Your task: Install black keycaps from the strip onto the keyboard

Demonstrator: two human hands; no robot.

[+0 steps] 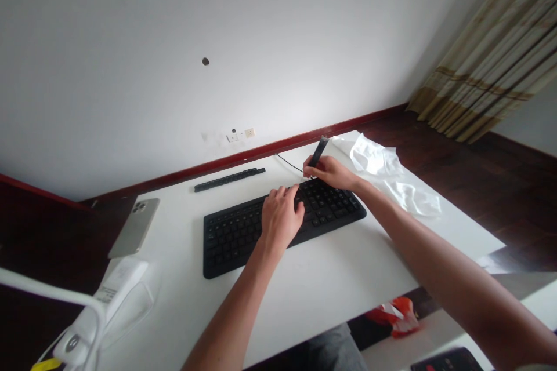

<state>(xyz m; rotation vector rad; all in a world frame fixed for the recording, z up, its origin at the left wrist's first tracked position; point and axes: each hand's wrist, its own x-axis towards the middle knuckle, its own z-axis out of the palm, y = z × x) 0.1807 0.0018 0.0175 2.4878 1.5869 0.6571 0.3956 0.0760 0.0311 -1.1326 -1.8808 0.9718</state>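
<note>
A black keyboard [237,232] lies slantwise on the white table. My left hand [281,214] rests on its middle, fingers stretched toward the far edge and thumb apart. Over the right part of the far edge, my right hand [331,172] grips a slim black-handled tool [318,152] that tilts up to the right. The tool's lower end is mostly hidden by the fingers, so I cannot tell its kind. Beyond the keyboard, at the left, lies a long row of small black pieces [230,179] that look like keycaps.
A phone [136,226] lies at the table's left edge, near a white box-like device [122,281] and a white lamp-like arm [52,290]. Crumpled clear plastic [376,156] covers the right side. A thin black cable [288,162] runs behind the keyboard.
</note>
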